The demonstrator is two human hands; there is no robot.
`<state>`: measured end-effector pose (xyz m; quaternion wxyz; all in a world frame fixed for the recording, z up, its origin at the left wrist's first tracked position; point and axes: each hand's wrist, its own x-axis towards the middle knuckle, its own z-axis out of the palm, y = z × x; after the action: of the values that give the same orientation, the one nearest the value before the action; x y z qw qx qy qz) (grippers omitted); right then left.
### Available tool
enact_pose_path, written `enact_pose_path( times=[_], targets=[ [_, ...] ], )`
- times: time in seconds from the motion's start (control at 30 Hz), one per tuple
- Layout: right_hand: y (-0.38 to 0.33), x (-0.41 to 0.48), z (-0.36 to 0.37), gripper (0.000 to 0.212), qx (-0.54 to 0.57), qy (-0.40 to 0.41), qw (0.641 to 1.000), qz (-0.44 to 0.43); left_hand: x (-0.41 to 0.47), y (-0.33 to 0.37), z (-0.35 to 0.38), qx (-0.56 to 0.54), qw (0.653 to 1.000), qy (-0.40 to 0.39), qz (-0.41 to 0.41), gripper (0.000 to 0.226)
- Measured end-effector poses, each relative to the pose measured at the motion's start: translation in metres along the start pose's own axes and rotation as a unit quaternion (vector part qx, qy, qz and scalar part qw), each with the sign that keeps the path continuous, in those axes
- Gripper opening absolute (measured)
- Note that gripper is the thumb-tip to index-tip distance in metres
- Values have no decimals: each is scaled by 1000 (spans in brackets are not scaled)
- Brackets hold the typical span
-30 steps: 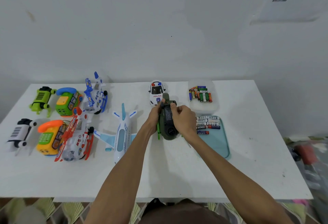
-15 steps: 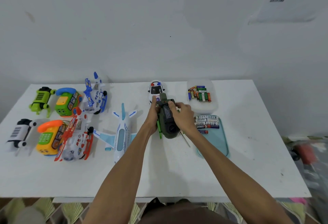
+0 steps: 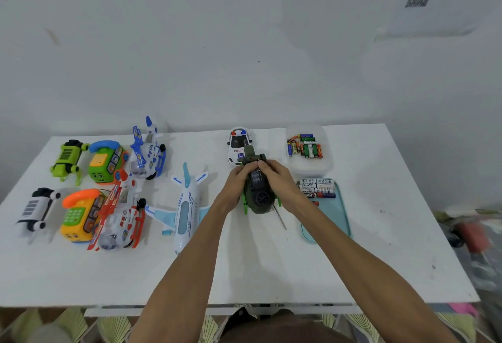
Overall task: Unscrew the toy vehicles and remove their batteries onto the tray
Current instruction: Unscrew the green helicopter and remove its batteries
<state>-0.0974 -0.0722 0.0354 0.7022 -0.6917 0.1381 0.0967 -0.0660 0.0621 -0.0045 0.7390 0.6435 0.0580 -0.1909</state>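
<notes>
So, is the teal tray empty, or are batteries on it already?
Not empty: several batteries lie at the far end of the teal tray.

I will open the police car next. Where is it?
Head view: the police car stands far back on the table, behind the dark green toy, left of the battery tub.

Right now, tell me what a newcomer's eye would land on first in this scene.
Both hands meet at the table's middle: the left hand and right hand grip a dark green toy. To their left lies a bright cluster of toys, the white airplane nearest. To their right, batteries line the far end of a teal tray.
</notes>
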Motion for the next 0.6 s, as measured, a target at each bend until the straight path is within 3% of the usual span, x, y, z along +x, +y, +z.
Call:
enact_pose_path(
  times=[0.2, 0.3, 0.4, 0.5, 0.6],
  targets=[
    [-2, 4, -11, 32, -18, -42, 998, 38, -3, 2, 3, 9, 1000, 0, 11, 36],
    [-3, 11, -18, 36, -69, 16, 997, 21, -2, 2, 1, 11, 1000, -16, -2, 47],
    [-3, 11, -31, 31, -176, 84, 981, -17, 0, 4, -3, -8, 999, -22, -24, 39],
    [3, 12, -46, 21, -262, 23, 965, 8, 1, 7, -5, -48, 998, 0, -51, 21],
    [8, 9, -48, 20, -323, -54, 944, 39, 0, 12, -6, -72, 996, 3, -57, 23]
  ],
)
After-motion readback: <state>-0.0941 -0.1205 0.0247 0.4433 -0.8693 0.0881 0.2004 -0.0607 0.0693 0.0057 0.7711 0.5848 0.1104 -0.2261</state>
